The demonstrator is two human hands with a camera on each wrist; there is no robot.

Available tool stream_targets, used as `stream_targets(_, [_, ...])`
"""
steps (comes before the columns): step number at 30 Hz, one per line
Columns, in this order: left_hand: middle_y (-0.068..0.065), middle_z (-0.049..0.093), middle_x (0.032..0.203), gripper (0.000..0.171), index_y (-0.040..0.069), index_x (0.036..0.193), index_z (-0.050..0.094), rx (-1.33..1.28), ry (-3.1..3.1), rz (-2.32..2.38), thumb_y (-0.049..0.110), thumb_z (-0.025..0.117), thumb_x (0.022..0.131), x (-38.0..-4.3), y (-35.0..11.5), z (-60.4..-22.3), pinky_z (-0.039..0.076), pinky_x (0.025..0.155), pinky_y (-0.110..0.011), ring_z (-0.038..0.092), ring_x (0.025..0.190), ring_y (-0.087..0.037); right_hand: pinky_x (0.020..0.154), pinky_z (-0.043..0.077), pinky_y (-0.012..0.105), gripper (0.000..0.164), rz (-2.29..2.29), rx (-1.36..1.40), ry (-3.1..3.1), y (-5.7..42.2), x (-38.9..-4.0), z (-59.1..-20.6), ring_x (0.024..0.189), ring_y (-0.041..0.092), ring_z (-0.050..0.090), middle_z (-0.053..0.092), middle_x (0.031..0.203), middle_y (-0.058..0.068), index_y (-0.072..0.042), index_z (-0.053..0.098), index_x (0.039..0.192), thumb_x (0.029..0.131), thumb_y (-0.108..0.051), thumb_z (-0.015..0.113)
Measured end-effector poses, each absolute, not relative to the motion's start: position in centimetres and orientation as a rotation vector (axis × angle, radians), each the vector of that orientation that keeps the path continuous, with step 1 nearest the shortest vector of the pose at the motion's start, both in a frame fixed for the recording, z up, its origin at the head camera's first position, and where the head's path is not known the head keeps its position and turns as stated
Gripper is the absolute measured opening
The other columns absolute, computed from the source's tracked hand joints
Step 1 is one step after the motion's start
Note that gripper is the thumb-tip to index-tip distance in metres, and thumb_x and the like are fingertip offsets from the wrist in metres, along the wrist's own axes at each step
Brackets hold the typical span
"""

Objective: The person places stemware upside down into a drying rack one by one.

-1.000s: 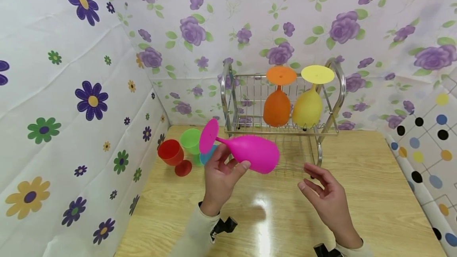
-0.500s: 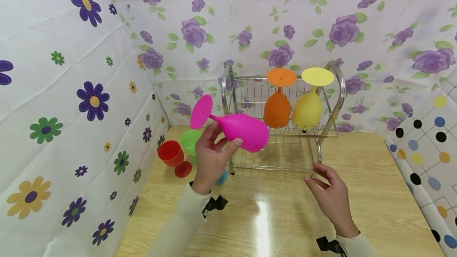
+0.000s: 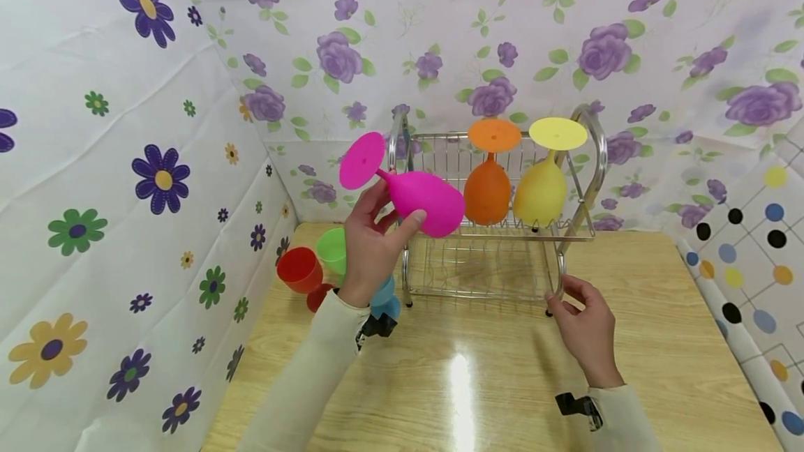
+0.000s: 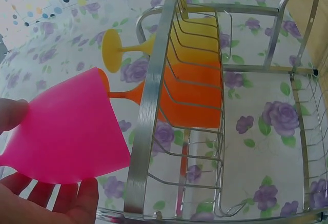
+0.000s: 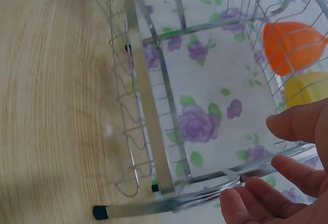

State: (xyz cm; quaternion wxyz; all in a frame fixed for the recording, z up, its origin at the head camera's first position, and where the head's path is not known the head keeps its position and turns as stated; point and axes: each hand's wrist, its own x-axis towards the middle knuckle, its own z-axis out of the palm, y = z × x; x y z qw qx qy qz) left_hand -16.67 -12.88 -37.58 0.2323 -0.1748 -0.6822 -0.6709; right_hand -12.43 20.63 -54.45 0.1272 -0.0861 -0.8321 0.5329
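Observation:
My left hand holds a bright pink plastic goblet by its bowl, thumb in front and fingers behind. The goblet is tilted, foot up to the left and rim toward the lower right, at the front left of the metal dish rack's upper tier. In the left wrist view its rim is close to the rack's front bar. My right hand has thumb and fingers around the dish rack's right front leg. An orange goblet and a yellow goblet stand upside down on the upper tier.
Left of the rack, a red goblet, a light green goblet and a blue goblet, partly hidden by my left arm, stand on the wooden table. Floral cloth hangs behind and at the left.
My left hand has raised the pink goblet toward the upper tier, up and slightly left. My right hand has moved right to the rack's right front leg.

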Motion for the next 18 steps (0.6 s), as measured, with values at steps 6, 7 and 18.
stream_targets(6, [-0.009,0.063,0.143,0.065,0.007,0.151,0.057,-0.438,-1.935,-1.792,0.01,0.083,0.091,-18.3,-12.4,-37.3,0.061,0.104,-0.042,0.065,0.128,-0.026,0.08,0.041,-0.004,0.05,1.45,-0.279,-2.477,21.4,-13.5,-55.6,0.131,0.042,0.061,0.06,0.142,0.021,-0.005,0.062,0.145,0.101,-0.026,0.073])
stream_targets(7, [-0.01,0.062,0.143,0.066,0.007,0.151,0.057,-0.434,-1.946,-1.78,0.011,0.083,0.092,-18.6,-12.3,-37.2,0.06,0.104,-0.043,0.064,0.128,-0.026,0.08,0.041,-0.004,0.05,1.449,-0.281,-2.475,21.5,-13.8,-55.9,0.131,0.041,0.061,0.061,0.141,0.021,-0.005,0.061,0.145,0.101,-0.025,0.073])
stream_targets(18, [-0.008,0.061,0.148,0.072,0.011,0.156,0.052,-0.384,-2.073,-1.702,0.024,0.084,0.093,-21.0,-11.4,-37.4,0.058,0.106,-0.046,0.063,0.132,-0.025,0.078,0.044,-0.004,0.051,1.493,-0.352,-2.427,21.7,-15.7,-57.8,0.125,0.036,0.065,0.066,0.136,0.018,-0.007,0.059,0.146,0.1,-0.022,0.074])
